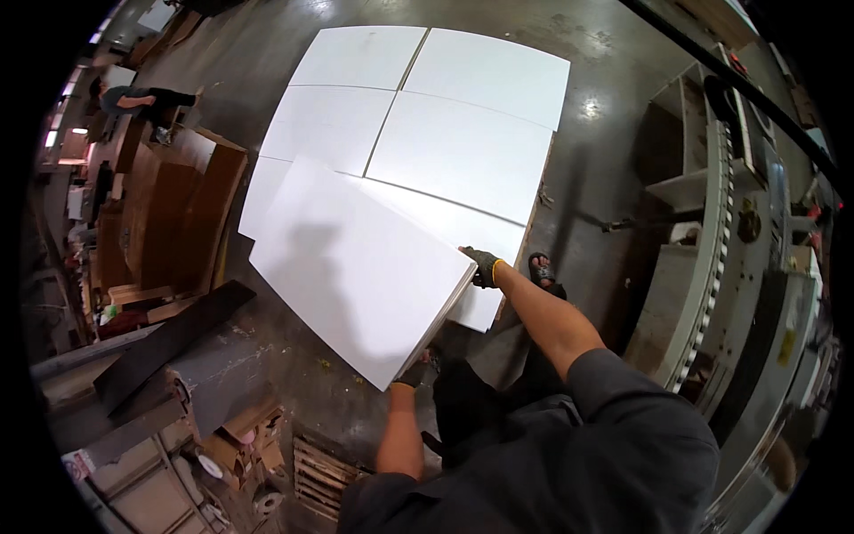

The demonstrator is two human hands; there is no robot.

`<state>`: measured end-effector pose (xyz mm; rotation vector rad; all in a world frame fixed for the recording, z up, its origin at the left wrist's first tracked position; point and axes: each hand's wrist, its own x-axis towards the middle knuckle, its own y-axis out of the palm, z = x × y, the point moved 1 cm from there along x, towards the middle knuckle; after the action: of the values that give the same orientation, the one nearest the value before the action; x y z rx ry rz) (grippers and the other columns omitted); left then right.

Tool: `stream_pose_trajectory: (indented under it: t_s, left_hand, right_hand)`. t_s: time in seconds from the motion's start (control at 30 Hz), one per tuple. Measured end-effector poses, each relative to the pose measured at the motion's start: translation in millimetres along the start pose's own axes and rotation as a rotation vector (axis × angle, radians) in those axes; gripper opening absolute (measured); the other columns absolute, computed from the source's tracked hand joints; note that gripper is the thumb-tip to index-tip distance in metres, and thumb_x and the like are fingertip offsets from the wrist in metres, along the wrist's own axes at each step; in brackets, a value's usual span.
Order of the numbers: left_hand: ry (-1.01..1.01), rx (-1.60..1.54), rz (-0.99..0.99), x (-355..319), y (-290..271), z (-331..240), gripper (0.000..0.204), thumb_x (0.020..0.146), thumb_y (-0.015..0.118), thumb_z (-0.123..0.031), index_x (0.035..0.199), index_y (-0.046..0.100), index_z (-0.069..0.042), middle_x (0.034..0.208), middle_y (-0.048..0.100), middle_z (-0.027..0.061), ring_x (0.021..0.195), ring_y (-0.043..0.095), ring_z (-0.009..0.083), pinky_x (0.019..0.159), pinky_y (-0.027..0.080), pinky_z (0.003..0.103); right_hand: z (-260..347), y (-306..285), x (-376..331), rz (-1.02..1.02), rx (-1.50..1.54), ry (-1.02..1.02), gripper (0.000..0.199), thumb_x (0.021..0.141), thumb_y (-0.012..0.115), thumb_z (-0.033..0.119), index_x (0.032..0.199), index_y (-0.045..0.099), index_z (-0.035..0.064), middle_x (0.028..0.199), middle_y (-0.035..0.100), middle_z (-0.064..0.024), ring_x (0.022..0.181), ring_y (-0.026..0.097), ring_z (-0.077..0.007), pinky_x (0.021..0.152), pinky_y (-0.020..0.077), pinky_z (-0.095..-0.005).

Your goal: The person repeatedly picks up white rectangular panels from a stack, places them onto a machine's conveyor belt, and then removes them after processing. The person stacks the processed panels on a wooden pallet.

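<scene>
Over the near left part of the white pile (458,151) lay a large white board (356,258), its near end jutting past the pile's near edge above the floor (289,338). The right hand (481,268), gloved, had its grip closed around the board's right corner; the left hand (411,372) was at the near corner, but its fingers were hidden, so how far that grip was closed could not be told. With both hands at one end, a slipping glove could have dropped the overhanging corner toward the feet, one in an open sandal (540,266). Dragging the far end could have scuffed the panels (360,55) beneath or pushed their seams apart. Counted, there were six panels showing on top, two hands and one held board, though its thick edge might have hidden a second.
</scene>
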<state>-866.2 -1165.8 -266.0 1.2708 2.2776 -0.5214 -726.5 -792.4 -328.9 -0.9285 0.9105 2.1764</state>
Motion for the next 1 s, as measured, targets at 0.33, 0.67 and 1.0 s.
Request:
stream_pose_trajectory:
  t_s: [0.33,0.67,1.0]
  left_hand:
    - [-0.054,0.844,-0.121,35.1,195.2,-40.7,0.049,0.091,0.063,-0.026,0.132,0.051,-0.003,0.134,0.052,0.0216,0.127,0.049,0.0283,0.106,0.039,0.039]
    - [-0.18,-1.318,-0.326,98.6,330.4,-24.7,0.04,0.101,0.042,-0.026,0.135,0.046,-0.005,0.143,0.044,0.0191,0.131,0.044,0.0319,0.111,0.037,0.047]
    - [-0.181,-1.415,-0.454,167.2,448.6,-109.3,0.037,0.101,0.042,-0.024,0.133,0.048,-0.006,0.127,0.056,0.0149,0.115,0.056,0.0261,0.098,0.048,0.039]
  right_hand:
    - [180.1,-88.9,-40.6,-0.058,-0.26,0.342,0.075,0.075,0.065,0.071,0.126,0.061,0.0156,0.118,0.062,-0.0096,0.093,0.06,-0.0244,0.079,0.048,-0.0413]
    - [268.8,-164.9,1.9,0.028,-0.339,0.371,0.07,0.077,0.067,0.066,0.127,0.059,0.0172,0.116,0.059,-0.0059,0.085,0.057,-0.016,0.07,0.0497,-0.0326]
    - [370.0,-213.1,57.8,0.112,-0.686,0.457,0.078,0.073,0.062,0.076,0.116,0.066,0.0102,0.103,0.066,-0.0102,0.088,0.059,-0.0212,0.072,0.0474,-0.0361]
